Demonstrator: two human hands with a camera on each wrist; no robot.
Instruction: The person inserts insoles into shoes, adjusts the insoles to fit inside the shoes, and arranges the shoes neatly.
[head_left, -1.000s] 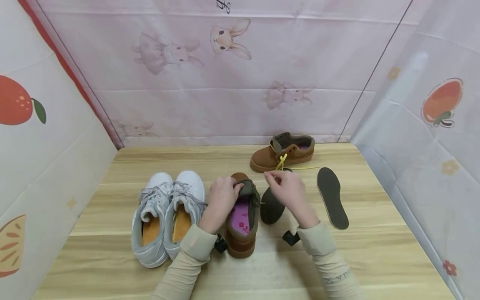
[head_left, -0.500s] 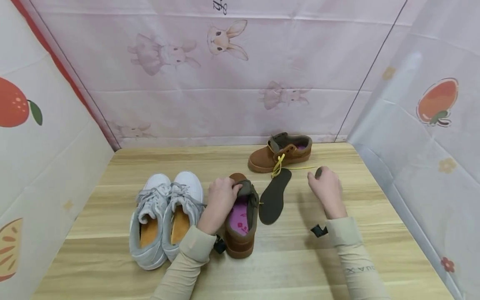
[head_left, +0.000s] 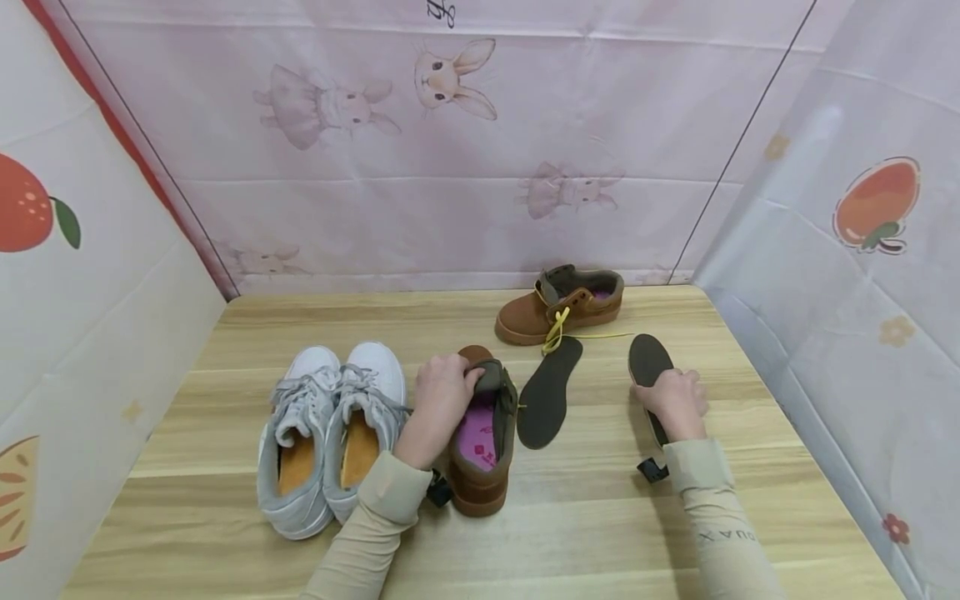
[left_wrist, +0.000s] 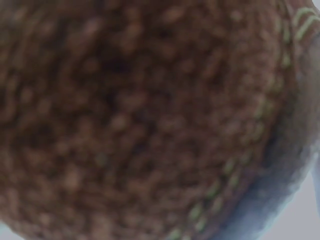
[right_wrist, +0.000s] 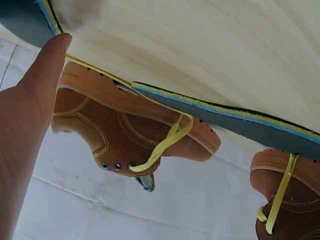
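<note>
My left hand pinches the dark tongue of a brown lace-up shoe, whose heel faces me and whose pink insole shows inside. Its brown suede fills the left wrist view, blurred. On the right, my right hand grips a dark loose insole across its middle, thumb on the left edge and fingers on the far side. The right wrist view has the thumb against that insole's layered edge. A second loose insole lies between the near shoe and my right hand.
Another brown shoe with yellow laces lies sideways by the back wall. White sneakers stand side by side left of my left hand. Printed sheets enclose the wooden table at the back and sides.
My right hand has moved right from above the middle insole, come down over the right insole and taken hold of it. The left hand stays on the shoe's tongue.
</note>
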